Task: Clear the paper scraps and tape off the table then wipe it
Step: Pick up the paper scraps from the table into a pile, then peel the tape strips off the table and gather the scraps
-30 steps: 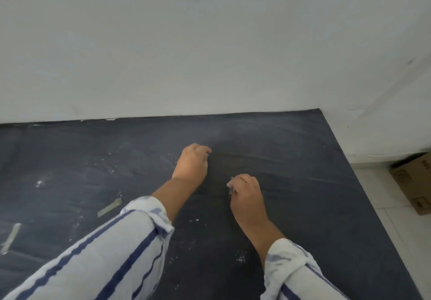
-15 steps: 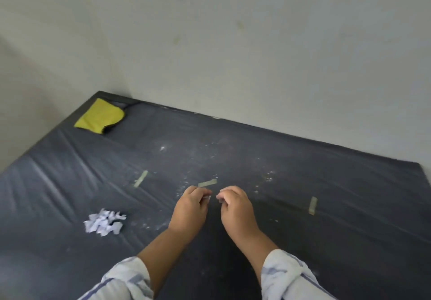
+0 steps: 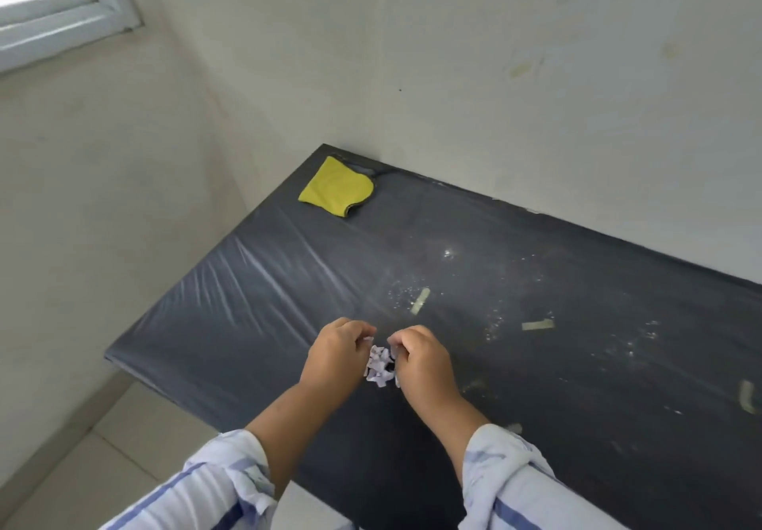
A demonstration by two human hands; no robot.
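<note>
My left hand [image 3: 336,354]: fingers curled in, at the left edge of the paper scraps.
My right hand [image 3: 420,358]: curled likewise, touching the scraps on their right; I cannot tell if either hand truly grips.
Paper scraps [image 3: 379,366]: small white heap between my hands, near the table's near-left part.
Tape [image 3: 420,301]: one strip just beyond my hands, another [image 3: 537,324] to the right, a third [image 3: 747,401] at the far right.
Table [image 3: 255,302]: dark, wrinkled, dusted with white specks.
Yellow cloth [image 3: 336,186]: far-left corner by the wall.
</note>
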